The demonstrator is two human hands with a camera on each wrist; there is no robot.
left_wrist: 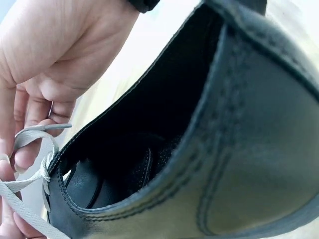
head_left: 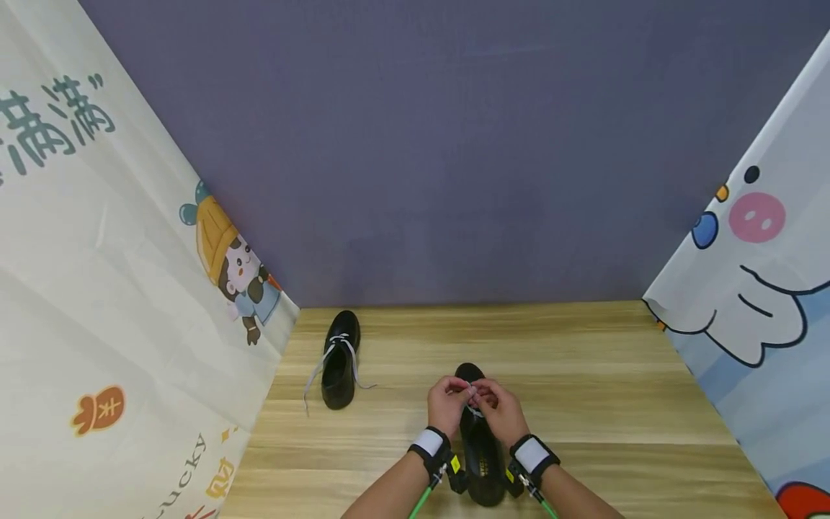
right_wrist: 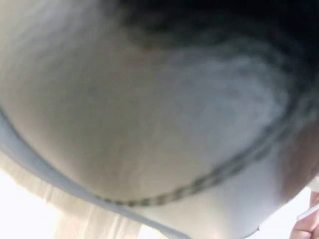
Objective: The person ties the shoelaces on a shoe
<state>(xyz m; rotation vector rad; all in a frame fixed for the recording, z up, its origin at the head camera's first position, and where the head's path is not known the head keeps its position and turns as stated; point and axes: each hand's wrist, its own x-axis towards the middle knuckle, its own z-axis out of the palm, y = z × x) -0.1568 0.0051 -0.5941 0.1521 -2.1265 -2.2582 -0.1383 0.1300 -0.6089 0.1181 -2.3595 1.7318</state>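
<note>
A black lace-up shoe (head_left: 481,461) lies on the wooden surface, toe pointing away from me. Over its lacing my left hand (head_left: 446,408) and right hand (head_left: 504,416) meet, fingertips close together, both pinching the pale shoelace (head_left: 475,411). The left wrist view shows the shoelace (left_wrist: 31,174) looped and crossed at the top of the lacing, a tipped end sticking out beside the left hand (left_wrist: 65,59). The shoe's opening (left_wrist: 144,149) faces that camera. Close up, the shoe's side (right_wrist: 149,114) fills most of the right wrist view, with fingers (right_wrist: 305,226) at the lower right corner.
A second black shoe (head_left: 338,382) stands at the left, its white lace ends (head_left: 313,380) hanging loose to both sides. Behind the wooden surface (head_left: 583,375) rises a grey-blue panel (head_left: 454,158). Printed white sheets (head_left: 130,288) flank it left and right.
</note>
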